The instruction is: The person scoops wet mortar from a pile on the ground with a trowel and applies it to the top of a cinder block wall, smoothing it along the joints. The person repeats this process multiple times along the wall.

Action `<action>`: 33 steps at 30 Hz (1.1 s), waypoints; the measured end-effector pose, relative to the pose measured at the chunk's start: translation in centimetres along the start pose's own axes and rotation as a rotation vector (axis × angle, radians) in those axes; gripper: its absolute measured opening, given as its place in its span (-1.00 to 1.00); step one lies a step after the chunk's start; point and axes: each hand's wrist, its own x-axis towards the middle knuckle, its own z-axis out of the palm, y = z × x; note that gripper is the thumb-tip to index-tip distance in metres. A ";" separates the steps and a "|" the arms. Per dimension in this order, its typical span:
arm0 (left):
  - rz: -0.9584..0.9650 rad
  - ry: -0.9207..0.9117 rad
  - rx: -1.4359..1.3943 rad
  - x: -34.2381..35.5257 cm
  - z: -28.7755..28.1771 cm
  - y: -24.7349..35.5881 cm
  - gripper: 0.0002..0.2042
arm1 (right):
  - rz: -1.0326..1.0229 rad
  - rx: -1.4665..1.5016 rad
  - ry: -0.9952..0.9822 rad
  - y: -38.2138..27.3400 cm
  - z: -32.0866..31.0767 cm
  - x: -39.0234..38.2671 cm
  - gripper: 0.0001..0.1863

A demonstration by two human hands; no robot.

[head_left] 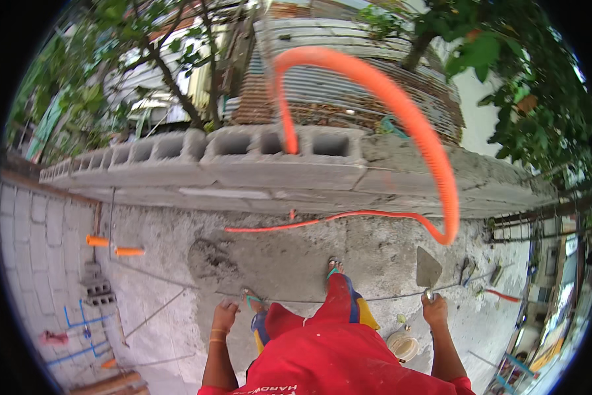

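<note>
"Why hold the trowel that way?"
"Your right hand is clasped round its near end, on your right, probably keeping the blade free toward the block wall."
"Your left hand?"
"Well apart; spread or closed, I can't tell."

Single head-worn fisheye, upright, looks forward and steeply down: red shirt very near, floor below, block wall across far side.
</note>
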 end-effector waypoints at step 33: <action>0.015 -0.456 -0.089 23.7 3.9 -31.7 -0.51 | -0.895 -0.510 -0.646 -46.7 91.7 -6.3 -0.46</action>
